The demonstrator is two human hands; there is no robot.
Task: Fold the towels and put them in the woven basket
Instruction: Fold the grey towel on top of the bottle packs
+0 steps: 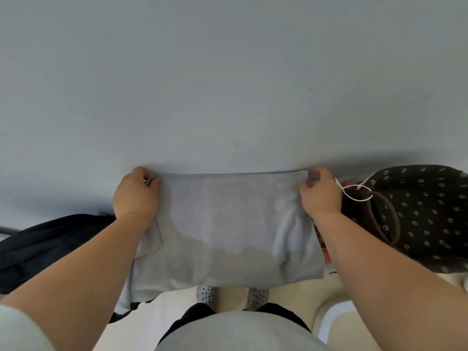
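Towel [228, 224] spread; left hand [135, 196], right hand [320, 196] pinch top corners; floral bag [420, 214] beside, contents unclear.

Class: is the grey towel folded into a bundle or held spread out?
Spread out: left hand and right hand pinch top corners of the towel; it hangs flat.

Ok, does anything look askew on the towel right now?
Yes: the grey towel hangs uneven. Below the left hand a flap is doubled over, and the bottom edge sags lower on that side. The right hand pinches the other top corner.
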